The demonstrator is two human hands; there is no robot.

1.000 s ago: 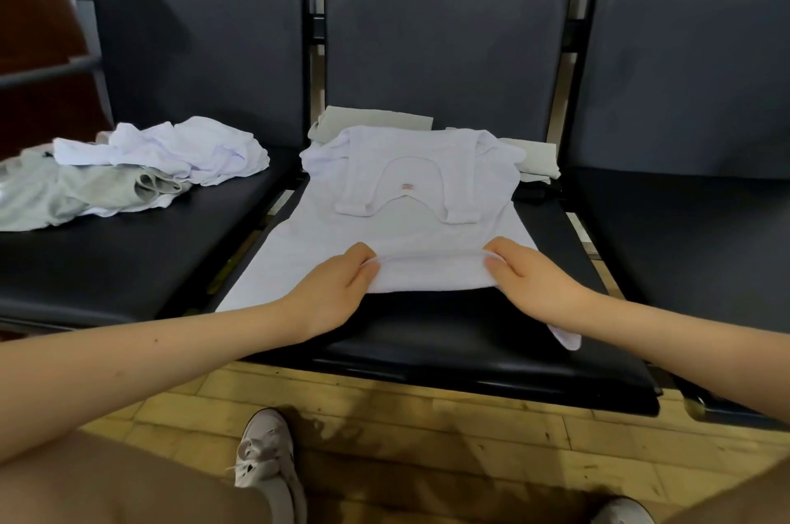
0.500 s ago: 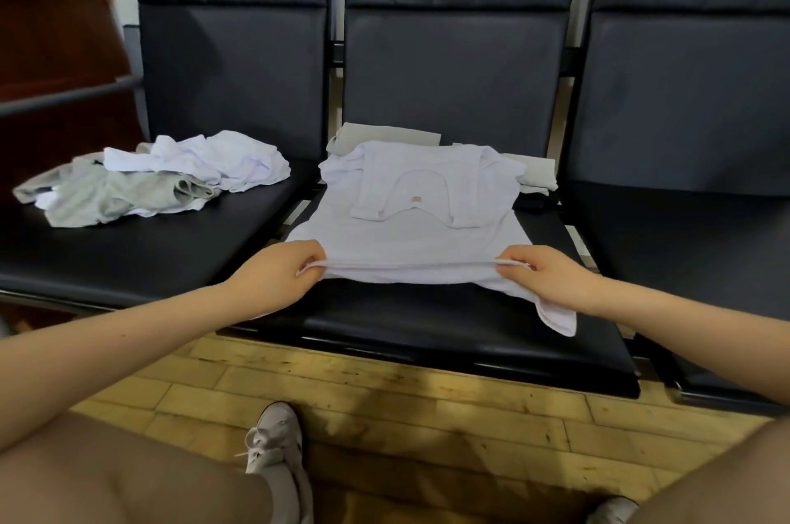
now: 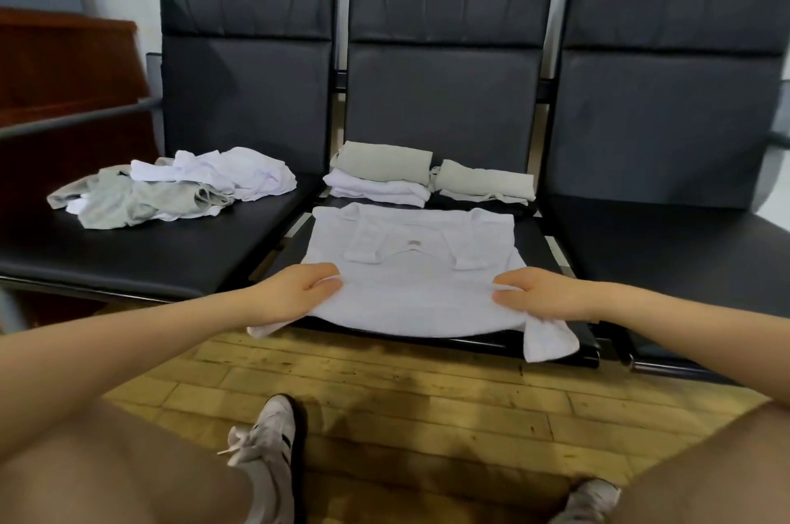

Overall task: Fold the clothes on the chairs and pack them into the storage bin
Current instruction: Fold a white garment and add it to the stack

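Unfolded pile (image 3: pixel 171 192): left seat, waiting
My left hand (image 3: pixel 295 294): pinches the white shirt (image 3: pixel 410 267) near its hem
Shirt: flat on middle seat
My right hand (image 3: pixel 540 294): pinches opposite edge
Fold: I'd lift both sides level toward the collar

A person's left hand (image 3: pixel 299 292) and right hand (image 3: pixel 539 297) pinch a white shirt (image 3: pixel 410 267) spread on the middle chair (image 3: pixel 440 66), folded clothes (image 3: pixel 380 175) behind it, a loose pile (image 3: pixel 171 185) on the left chair (image 3: pixel 128 262).
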